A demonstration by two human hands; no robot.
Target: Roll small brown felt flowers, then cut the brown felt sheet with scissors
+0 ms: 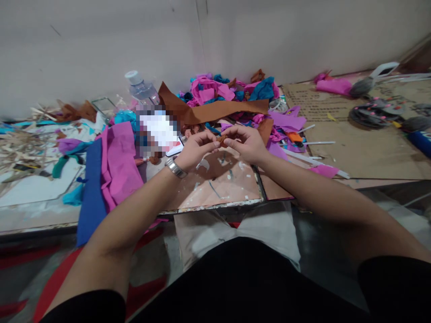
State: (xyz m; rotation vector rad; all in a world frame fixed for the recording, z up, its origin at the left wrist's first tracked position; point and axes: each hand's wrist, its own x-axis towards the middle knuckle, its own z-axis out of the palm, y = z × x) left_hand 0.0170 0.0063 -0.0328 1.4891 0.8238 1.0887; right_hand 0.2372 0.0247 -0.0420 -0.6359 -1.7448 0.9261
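left forearm (144, 213) slants up and inward from lower left, elbow bent; right forearm (310, 184) slants in from lower right, elbow likewise bent. the two converge ahead of the body. wrists (264, 157) roughly in line with the forearms, no marked bend. left hand (195, 150): thumb extended toward the right hand (249, 142), index finger curled above it, tips brought together in a pinch, remaining fingers loosely folded. right hand: index finger arched, thumb pointing left, tips likewise pinched; other fingers mostly hidden. fingertips of the two hands face each other, close together; contact between them unclear.
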